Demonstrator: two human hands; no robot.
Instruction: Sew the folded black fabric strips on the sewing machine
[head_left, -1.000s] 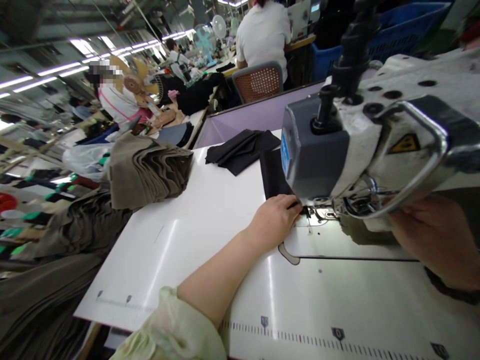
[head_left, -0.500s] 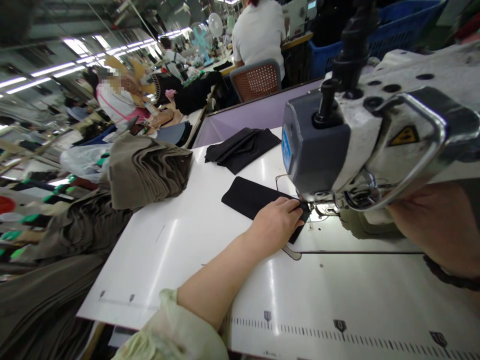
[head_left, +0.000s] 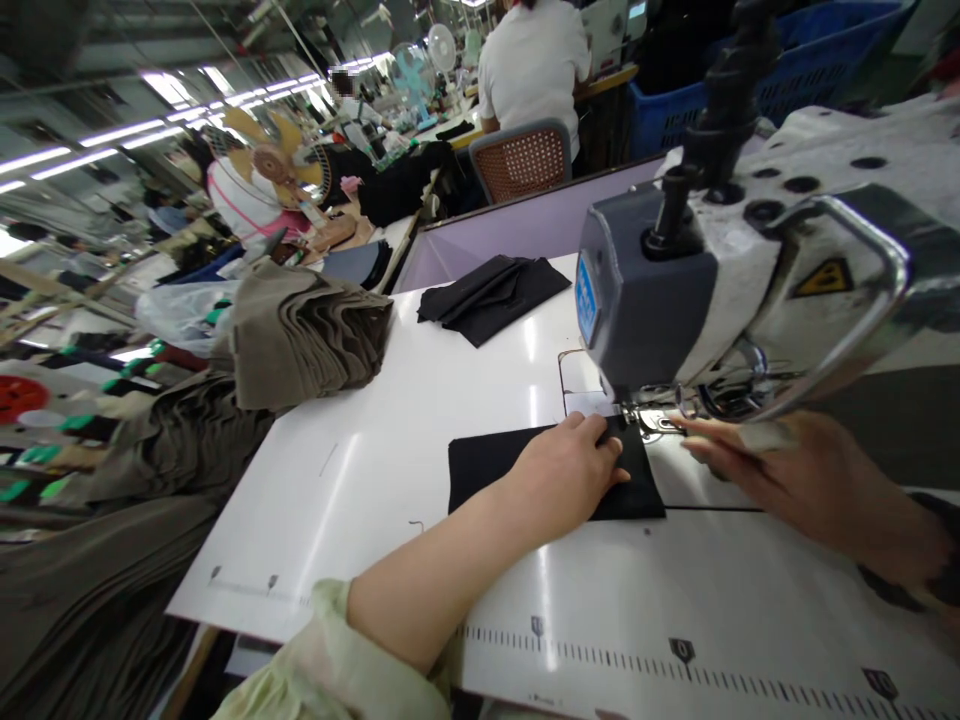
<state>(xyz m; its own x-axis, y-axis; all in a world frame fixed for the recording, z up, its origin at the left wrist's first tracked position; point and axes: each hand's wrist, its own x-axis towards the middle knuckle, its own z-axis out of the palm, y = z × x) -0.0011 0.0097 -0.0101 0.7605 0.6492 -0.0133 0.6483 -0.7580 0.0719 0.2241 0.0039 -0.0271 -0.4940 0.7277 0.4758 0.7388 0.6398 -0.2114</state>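
My left hand lies flat, fingers down, on a black rectangular fabric piece spread on the white table in front of the sewing machine. Its fingertips reach the presser foot. My right hand comes in from the right below the machine head, fingers stretched toward the needle area and the fabric's right edge. Whether its fingertips touch the cloth is hard to tell.
A small pile of black pieces lies at the table's far side. A thick stack of brown fabric sits at the left edge. A ruler scale runs along the near edge. Other workers sit at benches beyond.
My left hand has turned and pulled the black piece out from behind the machine to lie flat in front of the presser foot. My right hand has come forward from under the machine head.
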